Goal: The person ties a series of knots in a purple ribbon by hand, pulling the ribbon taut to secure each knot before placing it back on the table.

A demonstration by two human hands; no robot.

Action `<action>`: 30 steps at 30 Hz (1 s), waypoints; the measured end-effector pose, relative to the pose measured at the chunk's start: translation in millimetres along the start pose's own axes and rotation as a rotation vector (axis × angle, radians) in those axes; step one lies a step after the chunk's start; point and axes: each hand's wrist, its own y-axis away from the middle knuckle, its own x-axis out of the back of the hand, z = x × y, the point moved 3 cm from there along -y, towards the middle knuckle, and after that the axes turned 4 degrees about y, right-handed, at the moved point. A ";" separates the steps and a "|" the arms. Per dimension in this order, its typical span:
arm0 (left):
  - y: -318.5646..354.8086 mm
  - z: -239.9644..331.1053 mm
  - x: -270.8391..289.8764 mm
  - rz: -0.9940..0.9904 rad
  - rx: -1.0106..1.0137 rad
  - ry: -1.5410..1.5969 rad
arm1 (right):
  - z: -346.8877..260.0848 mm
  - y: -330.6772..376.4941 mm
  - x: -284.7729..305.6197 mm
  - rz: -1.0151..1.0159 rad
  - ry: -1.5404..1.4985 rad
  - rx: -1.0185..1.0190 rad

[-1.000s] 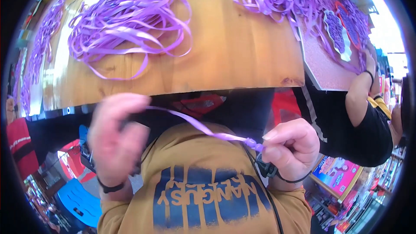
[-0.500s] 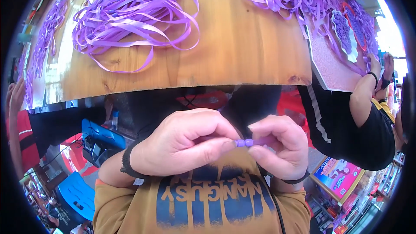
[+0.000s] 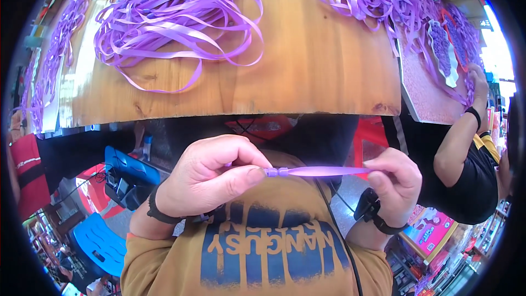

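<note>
Tautly, in the head view, we hold a purple ribbon (image 3: 329, 171) before our chest, our left hand (image 3: 216, 174) gripping it beside purple beads (image 3: 276, 172), our right hand (image 3: 398, 180) pinching the other end, near the wooden table (image 3: 329, 85).

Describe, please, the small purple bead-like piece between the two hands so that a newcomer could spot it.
Find the wooden table, then the purple ribbon stretched below its near edge in the picture. At the ribbon's left end, touching the left hand, is the piece: darker and chunkier than the ribbon.
</note>
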 end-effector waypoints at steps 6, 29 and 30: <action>1.4 -5.6 2.0 -0.001 0.056 0.045 | 20.2 12.4 6.8 0.235 -0.092 0.041; -9.0 -5.7 -1.8 0.062 -0.303 -0.721 | -2.2 -2.3 -44.9 -0.035 -0.982 -0.145; -9.4 -0.4 -4.4 0.009 -0.302 -0.626 | -5.6 -3.2 -47.3 -0.045 -0.964 -0.141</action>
